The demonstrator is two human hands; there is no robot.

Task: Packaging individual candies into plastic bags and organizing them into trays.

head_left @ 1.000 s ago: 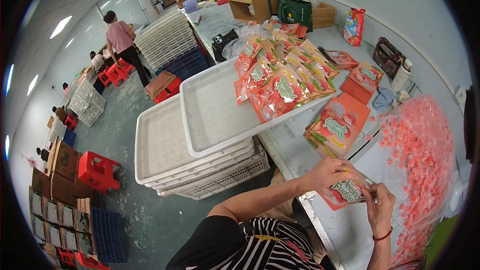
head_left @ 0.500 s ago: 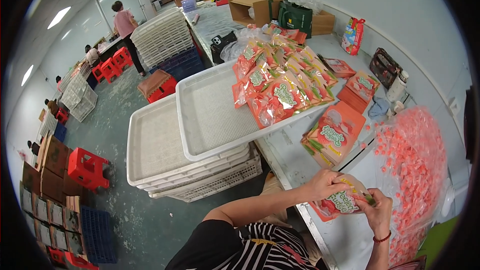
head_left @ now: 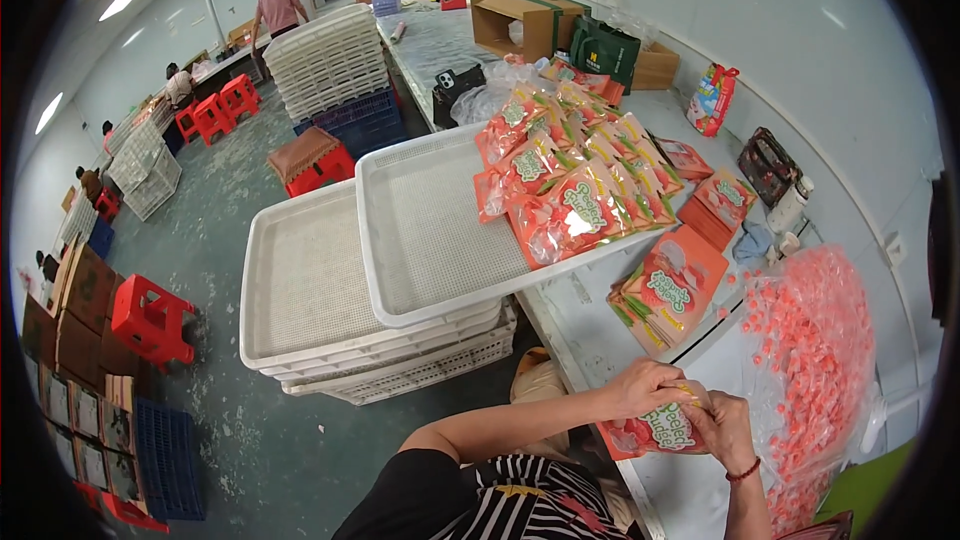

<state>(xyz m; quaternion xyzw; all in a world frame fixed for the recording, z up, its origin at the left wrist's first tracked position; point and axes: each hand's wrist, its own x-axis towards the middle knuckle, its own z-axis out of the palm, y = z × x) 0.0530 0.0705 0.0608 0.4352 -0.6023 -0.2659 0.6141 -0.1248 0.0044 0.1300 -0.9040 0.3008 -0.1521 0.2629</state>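
"Red pouch (head_left: pixel 665 430) — where was it, & who had it?"

"Low over the desk's (head_left: pixel 665 495) near edge, btwn both hands. L hand (head_left: pixel 645 387) pinched the top edge, fingers bent; R hand (head_left: pixel 727 432) pinched the rt. side."

"Arms?"

"L forearm slanted up to the pouch, elbow well out left. R forearm rose steeply from the lower edge, bracelet (head_left: pixel 743 471) at the wrist."

"Anything hidden?"

"Pouch's top rt. corner, under the hands. Fingertips hard to make out; couldn't tell if the mouth was open or what was inside."

"Nearby?"

"Flat pouches (head_left: pixel 672 290) just beyond. Clear bag of red pieces (head_left: pixel 815 360) to the rt., near end cut off at the bottom."
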